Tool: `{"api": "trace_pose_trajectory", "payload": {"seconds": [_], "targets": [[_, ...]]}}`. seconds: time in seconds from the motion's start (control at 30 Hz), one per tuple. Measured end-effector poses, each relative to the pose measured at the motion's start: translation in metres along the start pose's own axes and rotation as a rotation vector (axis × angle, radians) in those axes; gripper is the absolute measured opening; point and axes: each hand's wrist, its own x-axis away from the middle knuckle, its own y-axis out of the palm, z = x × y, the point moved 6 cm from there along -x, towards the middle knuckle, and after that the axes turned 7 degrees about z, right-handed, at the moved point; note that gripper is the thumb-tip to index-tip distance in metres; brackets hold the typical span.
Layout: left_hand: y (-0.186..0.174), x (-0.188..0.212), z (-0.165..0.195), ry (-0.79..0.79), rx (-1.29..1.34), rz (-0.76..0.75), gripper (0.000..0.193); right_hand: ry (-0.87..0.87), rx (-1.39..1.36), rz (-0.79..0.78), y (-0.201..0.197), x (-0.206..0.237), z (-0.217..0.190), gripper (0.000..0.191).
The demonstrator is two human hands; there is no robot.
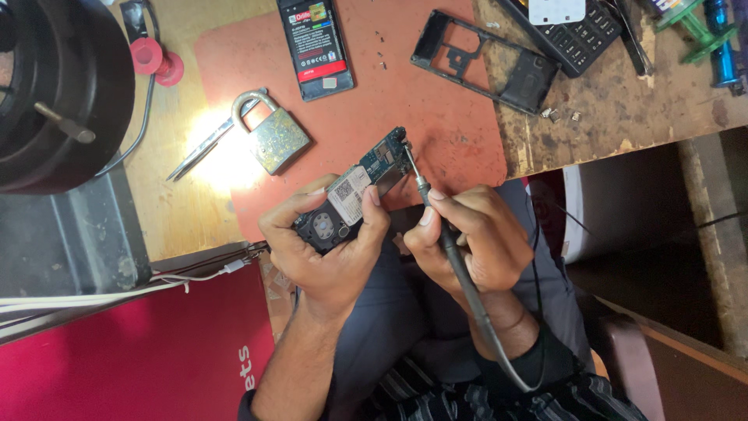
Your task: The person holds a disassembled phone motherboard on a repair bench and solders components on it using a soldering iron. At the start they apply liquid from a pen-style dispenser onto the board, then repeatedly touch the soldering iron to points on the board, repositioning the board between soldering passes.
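A worn wooden desk [623,109] filled the far part of the view, with a red mat [436,132] lying on it and a bright spot of light on the wood to the left.

The left hand [331,249] was curled around a small phone board [354,195]. The thumb and fingers pinched its near end, and the board's blue far end stuck out over the near edge of the mat. The right hand [467,238] was closed around a thin tool [440,234] with a long grey handle. Its metal tip touched the far end of the board.

On the mat, to the left of the board, sat a brass padlock [273,136]. Tweezers [199,152] lay just beside it on the wood. A black phone battery [315,47] lay on the far side of the mat. A black phone frame [487,62] lay to the right, partly on the mat. Farther right was a black keypad [576,35]. A big round black thing [66,93] stood at the far left. White cables [117,292] ran along the near left. The person's dark trousers [389,327] showed under both hands.
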Motion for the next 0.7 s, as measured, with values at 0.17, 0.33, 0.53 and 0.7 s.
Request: {"api": "trace_pose_trajectory", "payload": {"seconds": [0.17,0.33,0.53,0.7], "targets": [[0.0002,0.0005,-0.0004,-0.014,0.022,-0.006,0.054,0.033,0.004,0.008,-0.0007,0.0008,0.0029,0.013],[-0.0005,-0.0002,0.0001,0.000,-0.004,-0.003,0.054,-0.013,0.003,0.006,0.0004,0.0008,-0.0001,0.013],[0.0004,-0.0009,0.0002,-0.022,0.027,-0.001,0.054,0.022,-0.013,-0.003,-0.0013,-0.0013,0.0004,0.012],[0.0006,-0.0017,0.0013,-0.008,0.000,0.002,0.054,0.002,0.004,-0.006,-0.0007,-0.0026,-0.0002,0.013]]}}
